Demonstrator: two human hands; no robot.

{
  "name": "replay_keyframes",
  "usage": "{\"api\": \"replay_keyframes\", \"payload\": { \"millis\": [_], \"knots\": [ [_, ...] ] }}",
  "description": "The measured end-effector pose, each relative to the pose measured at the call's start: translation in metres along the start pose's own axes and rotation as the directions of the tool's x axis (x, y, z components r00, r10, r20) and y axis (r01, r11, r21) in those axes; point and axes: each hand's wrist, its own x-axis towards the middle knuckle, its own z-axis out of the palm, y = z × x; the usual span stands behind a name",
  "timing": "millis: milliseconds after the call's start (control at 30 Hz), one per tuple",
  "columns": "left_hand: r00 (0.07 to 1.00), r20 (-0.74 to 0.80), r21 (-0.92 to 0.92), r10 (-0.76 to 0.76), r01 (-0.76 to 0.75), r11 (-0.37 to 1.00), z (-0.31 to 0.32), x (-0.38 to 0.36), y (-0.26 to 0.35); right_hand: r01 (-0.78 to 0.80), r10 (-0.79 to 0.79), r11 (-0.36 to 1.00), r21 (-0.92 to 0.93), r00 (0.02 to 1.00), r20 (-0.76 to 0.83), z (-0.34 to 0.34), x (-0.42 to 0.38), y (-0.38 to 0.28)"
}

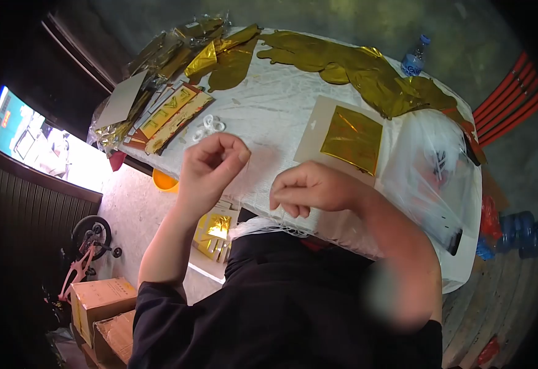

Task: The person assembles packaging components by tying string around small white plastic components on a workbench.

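My left hand (213,163) hovers over the front edge of the table, thumb and forefinger pinched together; whatever is between them is too small to make out. To its right, my right hand (312,187) is closed, with the fingers curled toward the thumb, and its contents are hidden. Small white coils (209,126), perhaps of string or ribbon, lie just beyond my left hand. White strings (269,226) hang across my lap below both hands. Past my right hand, a folded gold foil sheet (352,140) rests on a grey card (309,136).
Gold foil pieces (343,67) spread along the table's far side. Printed cards (174,117) and plastic-wrapped packets (177,52) pile at the left. A clear plastic bag (426,166) and a water bottle (413,58) are at right. Cardboard boxes (103,301) stand on the floor.
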Motion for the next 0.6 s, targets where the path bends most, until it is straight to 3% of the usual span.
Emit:
{"api": "replay_keyframes", "payload": {
  "millis": [167, 233, 267, 333, 367, 400, 433, 467, 500, 533, 567, 600],
  "knots": [
    [0.990, -0.022, -0.087, 0.136, -0.138, 0.987, 0.006, 0.028, -0.011, 0.215, -0.196, 0.971, 0.103, 0.965, -0.173, -0.015, -0.011, -0.012],
    [0.991, 0.039, -0.154, 0.128, -0.120, 0.981, 0.028, 0.029, -0.014, 0.387, -0.290, 0.885, 0.260, 0.893, -0.345, -0.019, -0.015, -0.016],
    [0.995, 0.081, -0.215, 0.057, -0.038, 0.976, 0.040, 0.026, -0.014, 0.390, -0.294, 0.884, 0.256, 0.891, -0.345, -0.020, -0.015, -0.016],
    [0.992, 0.126, -0.271, -0.007, 0.041, 0.962, 0.058, 0.016, -0.015, 0.566, -0.425, 0.805, 0.178, 0.760, -0.492, -0.024, -0.015, -0.016],
    [0.972, 0.224, -0.320, -0.068, 0.139, 0.937, 0.066, 0.012, -0.017, 0.567, -0.428, 0.805, 0.175, 0.758, -0.492, -0.025, -0.017, -0.019],
    [0.939, 0.323, -0.358, -0.121, 0.240, 0.902, 0.069, 0.010, -0.018, 0.530, -0.474, 0.845, -0.067, 0.686, -0.551, -0.025, -0.020, -0.024],
    [0.939, 0.323, -0.358, -0.118, 0.237, 0.903, 0.068, 0.011, -0.018, 0.447, -0.533, 0.842, -0.301, 0.608, -0.588, -0.026, -0.022, -0.027],
    [0.930, 0.353, -0.283, -0.106, 0.214, 0.935, 0.065, 0.011, -0.018, 0.385, -0.654, 0.753, -0.533, 0.519, -0.550, -0.031, -0.018, -0.019],
    [0.919, 0.383, -0.205, -0.096, 0.186, 0.961, 0.062, 0.012, -0.018, 0.387, -0.657, 0.751, -0.535, 0.517, -0.549, -0.033, -0.018, -0.016],
    [0.947, 0.309, -0.177, -0.083, 0.143, 0.974, 0.060, 0.016, -0.011, 0.190, -0.680, 0.636, -0.748, 0.596, -0.427, -0.034, -0.019, -0.013],
    [0.948, 0.307, -0.174, -0.081, 0.140, 0.975, 0.051, 0.025, -0.009, 0.006, -0.657, 0.435, -0.900, 0.686, -0.313, -0.034, -0.019, -0.013],
    [0.943, 0.328, -0.181, -0.057, 0.122, 0.976, 0.038, 0.034, -0.006, 0.009, -0.659, 0.435, -0.901, 0.685, -0.311, -0.033, -0.020, -0.017]
  ]
}}
